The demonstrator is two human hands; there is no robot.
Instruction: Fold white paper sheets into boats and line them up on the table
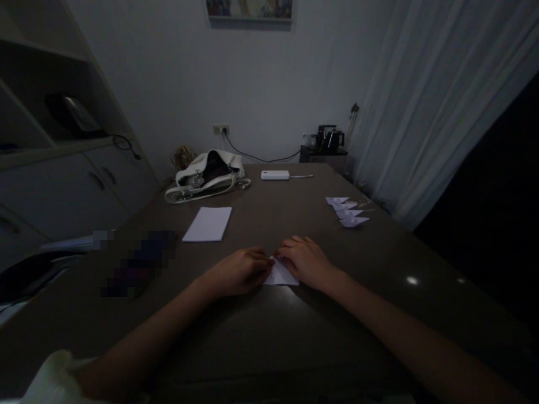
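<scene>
A small folded piece of white paper [279,275] lies on the dark table [261,331] in front of me. My left hand [241,270] rests at its left edge with fingers curled, pinching the paper's corner. My right hand [304,260] lies over the paper's right side, fingers bent and pressing it down. Both hands meet at the paper's top point. Most of the paper is hidden beneath the hands.
A stack of white sheets [208,224] lies farther back on the left. Several folded paper pieces [347,211] sit in a row at the right. A white handbag [207,174] and a white power bank [275,175] stand at the far end. A curtain [429,106] hangs on the right.
</scene>
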